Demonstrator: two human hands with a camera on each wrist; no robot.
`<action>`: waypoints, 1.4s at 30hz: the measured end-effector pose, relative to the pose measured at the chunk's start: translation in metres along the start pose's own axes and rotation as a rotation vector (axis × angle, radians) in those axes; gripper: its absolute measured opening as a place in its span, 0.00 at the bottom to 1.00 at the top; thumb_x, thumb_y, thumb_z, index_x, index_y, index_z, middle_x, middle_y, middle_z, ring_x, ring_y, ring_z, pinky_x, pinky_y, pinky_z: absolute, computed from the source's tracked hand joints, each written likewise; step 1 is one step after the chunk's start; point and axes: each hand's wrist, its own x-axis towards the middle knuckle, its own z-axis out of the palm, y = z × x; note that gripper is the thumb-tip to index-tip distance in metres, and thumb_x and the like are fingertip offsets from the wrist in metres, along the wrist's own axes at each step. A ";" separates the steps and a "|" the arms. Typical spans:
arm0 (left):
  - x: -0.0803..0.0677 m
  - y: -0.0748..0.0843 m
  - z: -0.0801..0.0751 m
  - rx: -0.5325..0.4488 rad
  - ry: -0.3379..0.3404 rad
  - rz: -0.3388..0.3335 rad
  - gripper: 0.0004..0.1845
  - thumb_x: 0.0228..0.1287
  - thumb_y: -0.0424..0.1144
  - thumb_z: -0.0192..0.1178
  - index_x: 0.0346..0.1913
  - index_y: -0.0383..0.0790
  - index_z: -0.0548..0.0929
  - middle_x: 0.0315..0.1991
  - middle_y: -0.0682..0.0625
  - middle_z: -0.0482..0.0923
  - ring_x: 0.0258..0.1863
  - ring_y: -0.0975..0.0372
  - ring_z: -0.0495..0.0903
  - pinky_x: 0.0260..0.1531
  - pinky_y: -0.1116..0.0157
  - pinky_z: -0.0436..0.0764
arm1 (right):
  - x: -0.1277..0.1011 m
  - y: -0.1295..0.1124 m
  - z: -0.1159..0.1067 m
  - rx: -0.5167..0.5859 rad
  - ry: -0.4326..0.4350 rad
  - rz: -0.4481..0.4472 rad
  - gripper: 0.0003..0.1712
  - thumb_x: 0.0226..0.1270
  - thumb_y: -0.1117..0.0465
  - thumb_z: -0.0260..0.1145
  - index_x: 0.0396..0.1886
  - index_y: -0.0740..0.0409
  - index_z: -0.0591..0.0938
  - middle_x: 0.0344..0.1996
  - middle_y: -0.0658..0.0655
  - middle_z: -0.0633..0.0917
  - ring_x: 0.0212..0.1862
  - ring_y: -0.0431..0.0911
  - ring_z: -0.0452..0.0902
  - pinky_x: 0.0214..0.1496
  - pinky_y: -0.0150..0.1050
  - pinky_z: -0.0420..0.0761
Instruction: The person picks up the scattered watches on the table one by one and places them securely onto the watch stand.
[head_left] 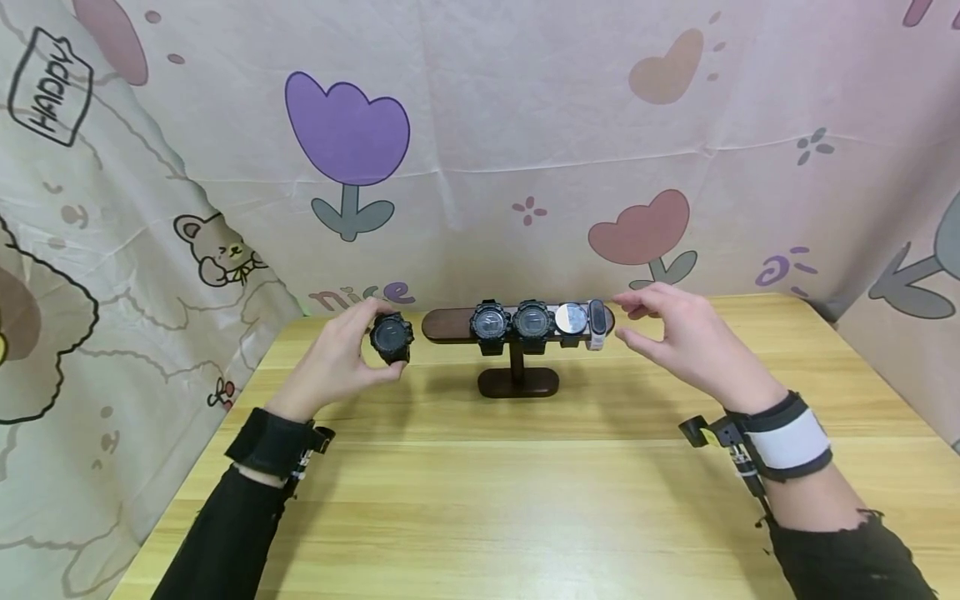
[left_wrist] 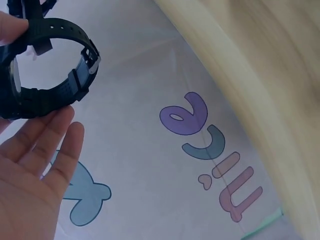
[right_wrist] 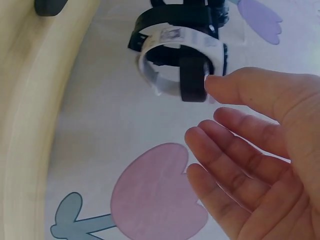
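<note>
The left hand (head_left: 337, 358) pinched a black watch (head_left: 392, 337) by its case, strap loop hanging free, probably to keep it level with the bare left end of the stand's bar (head_left: 442, 325); the right hand (head_left: 686, 337) hovered with fingers spread and empty beside the white band (head_left: 597, 325) at the bar's right end, touching nothing.
</note>
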 end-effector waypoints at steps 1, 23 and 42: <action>0.002 -0.001 0.000 -0.006 -0.005 -0.001 0.37 0.52 0.41 0.81 0.64 0.38 0.77 0.55 0.44 0.84 0.49 0.52 0.86 0.50 0.51 0.87 | 0.000 0.001 0.001 0.002 -0.010 0.005 0.21 0.66 0.67 0.77 0.59 0.63 0.87 0.49 0.62 0.90 0.50 0.57 0.88 0.51 0.59 0.86; 0.034 -0.002 0.017 -0.089 -0.031 0.076 0.37 0.51 0.40 0.82 0.64 0.39 0.78 0.56 0.44 0.83 0.50 0.54 0.84 0.50 0.51 0.87 | 0.002 0.005 0.012 0.035 -0.039 0.008 0.21 0.68 0.67 0.75 0.59 0.64 0.87 0.48 0.61 0.91 0.50 0.56 0.89 0.51 0.57 0.88; 0.053 0.012 0.033 -0.127 -0.071 0.149 0.36 0.52 0.40 0.82 0.64 0.37 0.78 0.58 0.44 0.84 0.51 0.54 0.85 0.53 0.53 0.88 | 0.003 0.005 0.013 0.027 -0.031 -0.005 0.21 0.68 0.67 0.75 0.60 0.65 0.87 0.46 0.59 0.91 0.48 0.54 0.89 0.50 0.55 0.88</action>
